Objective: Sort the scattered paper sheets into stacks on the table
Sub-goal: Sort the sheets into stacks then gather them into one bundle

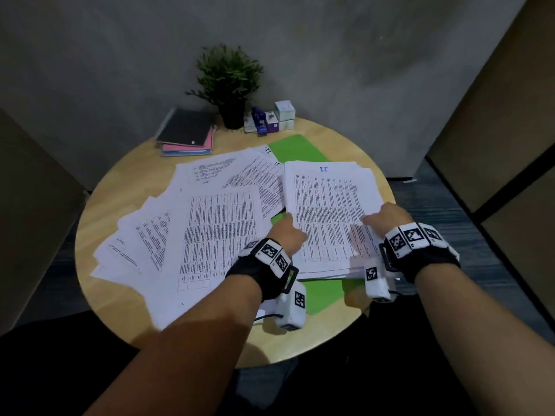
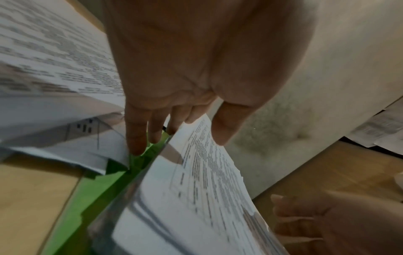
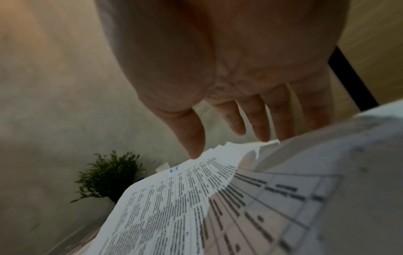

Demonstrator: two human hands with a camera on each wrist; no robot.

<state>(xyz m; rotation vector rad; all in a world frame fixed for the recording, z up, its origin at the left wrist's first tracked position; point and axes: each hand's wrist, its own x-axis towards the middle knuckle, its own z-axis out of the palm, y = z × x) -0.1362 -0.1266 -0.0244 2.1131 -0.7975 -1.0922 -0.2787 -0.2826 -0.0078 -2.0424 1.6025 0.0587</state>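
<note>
I flank the stack (image 1: 327, 217) on the green folder (image 1: 322, 292) with left hand (image 1: 286, 235) and right hand (image 1: 387, 217), fingers straight, apparently squaring edges rather than gripping, loose sheets (image 1: 186, 223) alongside.

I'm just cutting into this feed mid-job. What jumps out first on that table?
A thick stack of printed sheets on the right of the round table, with the left hand at its left edge and the right hand at its right edge. Left of it, loose sheets lie fanned out. A green folder peeks from beneath, and a potted plant stands at the back.
</note>
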